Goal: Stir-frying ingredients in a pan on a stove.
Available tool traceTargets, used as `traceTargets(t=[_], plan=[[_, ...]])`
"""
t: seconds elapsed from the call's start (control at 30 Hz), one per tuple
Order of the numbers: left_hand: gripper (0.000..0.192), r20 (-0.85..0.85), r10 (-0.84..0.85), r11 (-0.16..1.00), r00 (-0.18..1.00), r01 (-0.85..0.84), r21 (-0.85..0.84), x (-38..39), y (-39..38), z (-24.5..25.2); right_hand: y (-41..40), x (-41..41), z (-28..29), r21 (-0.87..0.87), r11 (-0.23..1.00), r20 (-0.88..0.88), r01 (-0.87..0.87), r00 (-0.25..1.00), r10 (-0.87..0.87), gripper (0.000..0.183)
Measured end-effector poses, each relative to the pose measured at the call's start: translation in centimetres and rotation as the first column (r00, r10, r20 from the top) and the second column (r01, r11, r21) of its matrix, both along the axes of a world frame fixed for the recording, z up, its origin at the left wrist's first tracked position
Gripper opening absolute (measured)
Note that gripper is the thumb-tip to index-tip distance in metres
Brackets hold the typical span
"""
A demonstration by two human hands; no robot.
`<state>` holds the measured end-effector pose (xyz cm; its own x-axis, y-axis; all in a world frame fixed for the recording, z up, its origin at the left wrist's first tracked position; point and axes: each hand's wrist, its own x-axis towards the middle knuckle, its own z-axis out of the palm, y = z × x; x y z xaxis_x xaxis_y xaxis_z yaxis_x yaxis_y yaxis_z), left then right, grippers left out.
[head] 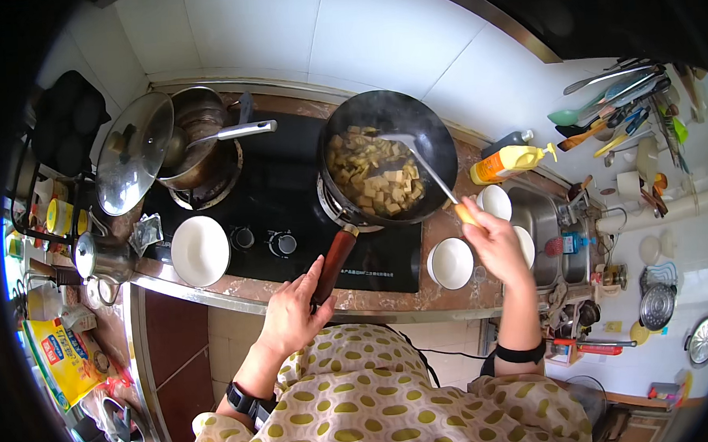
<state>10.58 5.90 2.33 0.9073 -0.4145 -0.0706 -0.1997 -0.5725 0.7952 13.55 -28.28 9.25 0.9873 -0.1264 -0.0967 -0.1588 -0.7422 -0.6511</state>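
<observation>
On the right burner of a black glass cooktop (274,159) sits a black wok (430,123). My left hand (298,309) grips its reddish wooden handle (336,260). Pale tofu cubes (391,191) and yellowish-brown chopped food (351,156) lie in the wok, with faint steam above. My right hand (494,241) is closed around the orange-yellow grip of a metal spatula (432,173), whose blade is inside the wok near the far side of the food. A white bowl (450,264) stands just left of my right hand, and another (495,203) is behind it; a third is partly hidden by the hand.
A used pot (192,175) with a ladle (246,129) stands on the left burner, a glass lid (135,153) leaning beside it. A large white bowl (200,251) is at the front left. A yellow pump bottle (508,162) and a steel sink (534,213) are to the right.
</observation>
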Motion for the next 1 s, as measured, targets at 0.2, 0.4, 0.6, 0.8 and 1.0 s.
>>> traceTargets(t=[0.2,0.4,0.6,0.8,1.0], plan=[[0.069,0.028,-0.016,1.0,0.999,0.016,0.011,0.1,0.2,0.1,2.0,-1.5,-0.1,-0.251,0.958,0.025,-0.139,0.988,0.15,0.043],[0.067,0.112,0.021,1.0,0.993,-0.018,-0.022,0.0,0.1,-0.4,2.3,-1.5,0.2,-0.3,0.945,-0.025,-0.128,0.992,0.126,0.042],[0.069,0.009,-0.018,1.0,1.0,0.018,0.012,0.1,0.3,0.1,1.5,-0.7,0.3,-0.171,0.983,-0.03,-0.071,0.997,0.067,0.041],[0.069,-0.005,-0.016,1.0,1.0,0.016,0.011,0.2,0.1,0.3,4.3,1.0,0.3,-0.248,0.968,-0.092,0.032,0.994,-0.057,0.044],[0.07,0.129,-0.013,1.0,0.992,0.009,0.029,-0.1,0.3,-0.3,3.3,-0.5,0.3,-0.347,0.936,-0.083,-0.056,0.996,0.029,0.042]])
